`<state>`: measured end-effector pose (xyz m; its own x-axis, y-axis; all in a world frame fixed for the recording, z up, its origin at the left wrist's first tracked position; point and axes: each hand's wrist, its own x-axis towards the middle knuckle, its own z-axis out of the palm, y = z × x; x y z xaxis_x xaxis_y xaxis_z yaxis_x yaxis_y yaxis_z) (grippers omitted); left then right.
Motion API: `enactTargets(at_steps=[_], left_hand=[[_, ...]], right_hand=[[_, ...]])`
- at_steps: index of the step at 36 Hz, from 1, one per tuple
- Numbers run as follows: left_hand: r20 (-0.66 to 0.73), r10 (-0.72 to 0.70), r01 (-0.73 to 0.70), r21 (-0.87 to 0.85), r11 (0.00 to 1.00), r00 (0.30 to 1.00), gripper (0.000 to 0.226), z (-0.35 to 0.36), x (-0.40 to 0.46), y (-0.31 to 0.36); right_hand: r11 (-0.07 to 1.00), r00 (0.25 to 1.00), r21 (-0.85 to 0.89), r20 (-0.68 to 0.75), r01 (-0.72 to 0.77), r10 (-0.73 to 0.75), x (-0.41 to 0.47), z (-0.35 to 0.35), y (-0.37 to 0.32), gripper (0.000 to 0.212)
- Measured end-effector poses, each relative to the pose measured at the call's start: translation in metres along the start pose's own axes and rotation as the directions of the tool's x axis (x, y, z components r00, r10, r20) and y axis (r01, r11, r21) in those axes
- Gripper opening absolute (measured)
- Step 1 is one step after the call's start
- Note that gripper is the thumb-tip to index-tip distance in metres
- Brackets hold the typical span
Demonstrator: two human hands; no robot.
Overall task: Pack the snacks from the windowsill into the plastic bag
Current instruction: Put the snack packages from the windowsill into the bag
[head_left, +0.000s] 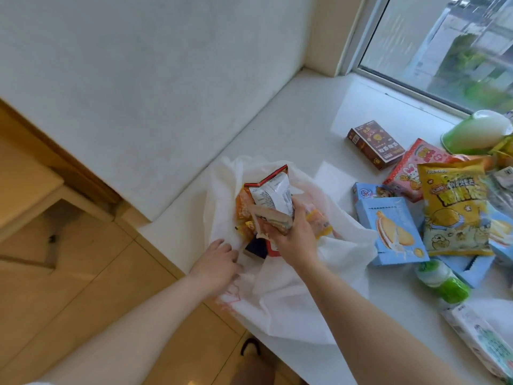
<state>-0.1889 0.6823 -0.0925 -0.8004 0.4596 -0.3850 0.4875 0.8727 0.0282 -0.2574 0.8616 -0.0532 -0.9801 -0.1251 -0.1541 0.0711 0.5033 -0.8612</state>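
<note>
Bag folds hide snacks beneath right hand's packet.

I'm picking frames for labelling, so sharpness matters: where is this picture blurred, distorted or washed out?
Head view: daylight from the window leaves the scene behind the glass smeared and pale; the wide lens bends the white windowsill edges; the small silver snack packet in the right hand is soft, its print unreadable; the yellow popcorn bag is sharper.

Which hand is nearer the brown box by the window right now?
Right. The right hand, holding a snack packet over the plastic bag, is closer to the brown box; the left hand grips the bag's near edge, farther away.
</note>
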Motion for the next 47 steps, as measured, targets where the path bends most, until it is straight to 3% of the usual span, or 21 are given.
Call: enactTargets(at_steps=[5, 8, 13, 15, 17, 19, 22, 23, 25, 27, 29, 30, 32, 34, 36, 38, 43, 47], left_hand=[[-0.282, 0.185, -0.186, 0.025, 0.982, 0.941, 0.018, 0.004, -0.022, -0.001], [-0.311, 0.240, -0.242, 0.034, 0.970, 0.920, 0.017, -0.005, -0.030, 0.004], [-0.096, 0.230, -0.227, 0.043, 0.973, 0.969, 0.027, -0.013, -0.035, 0.013], [0.096, 0.199, -0.200, -0.002, 0.980, 0.975, 0.030, -0.015, -0.036, 0.019], [0.300, 0.107, -0.083, -0.091, 0.992, 0.948, 0.028, -0.023, -0.036, 0.025], [0.355, -0.048, 0.122, -0.190, 0.974, 0.934, 0.036, -0.025, -0.030, 0.028], [0.219, -0.401, 0.457, -0.457, 0.763, 0.889, 0.058, -0.028, -0.018, 0.028], [0.127, -0.497, 0.483, -0.522, 0.703, 0.859, 0.055, -0.030, -0.014, 0.028], [-0.075, -0.577, 0.440, -0.569, 0.695, 0.813, 0.048, -0.036, -0.008, 0.031], [-0.154, -0.501, 0.356, -0.532, 0.769, 0.852, 0.072, -0.042, 0.005, 0.037], [-0.045, -0.414, 0.322, -0.556, 0.766, 0.909, 0.099, -0.042, 0.019, 0.045], [0.043, -0.372, 0.329, -0.568, 0.754, 0.927, 0.100, -0.042, 0.026, 0.051], [0.158, -0.286, 0.325, -0.551, 0.769, 0.945, 0.079, -0.034, 0.036, 0.064], [0.147, -0.200, 0.248, -0.516, 0.820, 0.969, 0.053, -0.026, 0.038, 0.076], [0.148, -0.108, 0.168, -0.488, 0.856, 0.983, 0.055, -0.018, 0.033, 0.085], [0.189, -0.023, 0.113, -0.483, 0.869, 0.982, 0.059, -0.014, 0.028, 0.092], [0.242, 0.237, -0.069, -0.548, 0.833, 0.941, 0.049, -0.035, 0.014, 0.129], [0.428, 0.428, 0.040, -0.743, 0.668, 0.796, 0.046, -0.052, 0.004, 0.153]], right_hand=[[0.990, 0.997, 0.135, -0.065, -0.037, 0.046, -0.001, 0.008, -0.005, 0.072], [0.957, 0.984, 0.285, -0.149, -0.047, 0.093, 0.001, 0.009, -0.016, 0.058], [0.917, 0.956, 0.399, -0.273, 0.008, 0.110, 0.005, 0.004, -0.034, 0.058], [0.897, 0.934, 0.442, -0.326, 0.015, 0.145, 0.008, -0.003, -0.041, 0.064], [0.909, 0.923, 0.417, -0.355, 0.012, 0.150, 0.011, -0.012, -0.048, 0.067], [0.951, 0.934, 0.309, -0.336, -0.011, 0.120, 0.010, -0.019, -0.050, 0.070], [0.978, 0.945, 0.181, -0.290, -0.101, 0.151, 0.004, -0.026, -0.038, 0.071], [0.981, 0.942, 0.149, -0.293, -0.126, 0.165, 0.001, -0.029, -0.033, 0.071], [0.978, 0.935, 0.112, -0.294, -0.175, 0.201, -0.004, -0.031, -0.022, 0.072], [0.973, 0.928, 0.096, -0.293, -0.211, 0.230, -0.010, -0.036, -0.012, 0.072], [0.968, 0.927, 0.096, -0.277, -0.233, 0.251, -0.015, -0.037, -0.007, 0.071], [0.964, 0.921, 0.109, -0.287, -0.242, 0.263, -0.019, -0.041, -0.005, 0.070], [0.949, 0.885, 0.179, -0.349, -0.259, 0.307, -0.024, -0.052, -0.004, 0.067], [0.911, 0.799, 0.323, -0.460, -0.256, 0.387, -0.024, -0.069, -0.007, 0.061], [0.837, 0.689, 0.512, -0.536, -0.194, 0.488, -0.020, -0.088, -0.011, 0.060], [0.813, 0.649, 0.573, -0.581, -0.102, 0.491, -0.016, -0.102, -0.015, 0.060], [0.903, 0.815, 0.425, -0.504, -0.055, 0.286, -0.011, -0.084, -0.019, 0.059], [0.979, 0.963, 0.180, -0.230, -0.098, 0.139, -0.015, -0.045, -0.004, 0.077]])
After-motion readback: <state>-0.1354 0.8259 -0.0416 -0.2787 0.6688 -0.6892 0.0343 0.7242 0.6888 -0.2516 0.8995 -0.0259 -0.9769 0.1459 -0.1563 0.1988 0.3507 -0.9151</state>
